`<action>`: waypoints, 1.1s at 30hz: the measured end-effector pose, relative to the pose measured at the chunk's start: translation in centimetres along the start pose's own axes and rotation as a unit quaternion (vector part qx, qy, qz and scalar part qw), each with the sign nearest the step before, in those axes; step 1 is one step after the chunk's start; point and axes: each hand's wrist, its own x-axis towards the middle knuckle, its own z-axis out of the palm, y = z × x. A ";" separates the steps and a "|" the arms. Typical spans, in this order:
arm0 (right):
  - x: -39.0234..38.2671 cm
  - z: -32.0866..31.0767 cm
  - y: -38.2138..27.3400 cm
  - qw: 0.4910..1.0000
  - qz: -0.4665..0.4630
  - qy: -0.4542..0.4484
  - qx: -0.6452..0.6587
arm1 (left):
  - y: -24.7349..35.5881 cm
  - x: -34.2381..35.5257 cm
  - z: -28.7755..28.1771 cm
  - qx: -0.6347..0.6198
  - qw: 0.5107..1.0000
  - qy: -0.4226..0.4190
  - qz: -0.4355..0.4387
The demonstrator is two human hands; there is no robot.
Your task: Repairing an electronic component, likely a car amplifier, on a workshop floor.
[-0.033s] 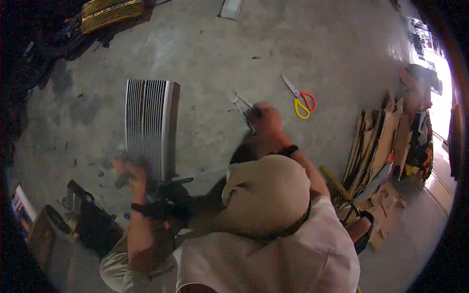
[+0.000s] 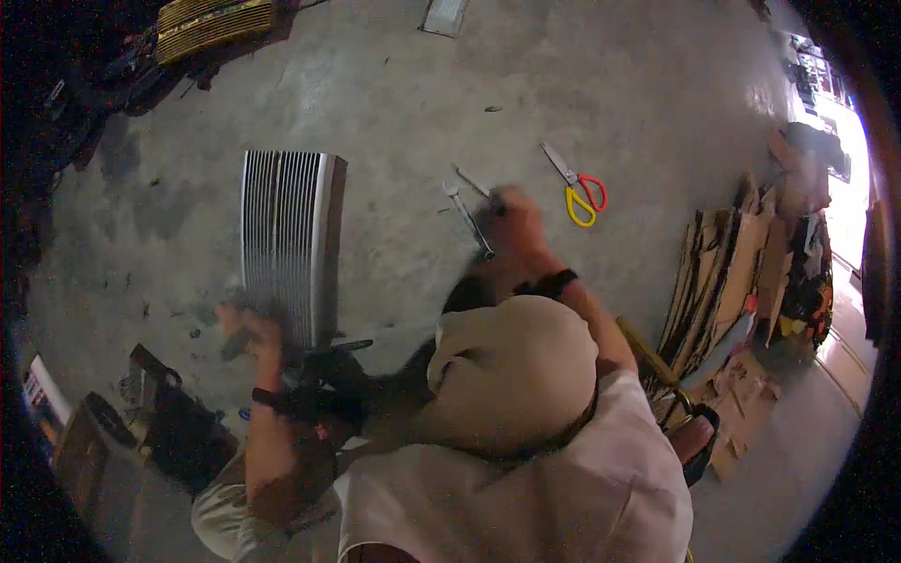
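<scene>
A finned silver metal panel (image 2: 286, 225) lies on the floor at centre-left. My left hand (image 2: 253, 333), blurred, is by its near end, fingers curled round something dark and hard to make out. Toward the centre, my right hand (image 2: 513, 220) is closed on a dark-handled tool (image 2: 469, 180) with a metal shaft, over a silver wrench (image 2: 462, 206) lying on the floor. Scissors (image 2: 579, 195) with red and yellow handles lie to the right of that hand.
Stacked flattened cardboard (image 2: 704, 281) stands at the right. Dark items and a dirty yellowish finned panel (image 2: 211, 28) are at the upper left. A pale flat piece (image 2: 441, 17) lies at the top. Dark objects (image 2: 188, 436) sit at the lower left.
My right hand has moved slightly up and to the right with the tool in it, away from the wrench. My left hand has barely moved.
</scene>
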 end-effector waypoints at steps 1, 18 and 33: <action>1.1 0.0 1.7 0.997 -0.043 0.063 0.006 | 0.9 0.5 0.2 0.006 0.999 0.052 -0.014; 14.4 -4.6 0.4 0.981 -0.051 0.102 -0.160 | 5.5 4.3 -3.6 0.012 0.997 0.080 0.019; 9.3 -4.9 4.3 0.975 0.155 0.160 0.025 | 2.3 3.9 -2.2 0.067 0.985 0.128 0.090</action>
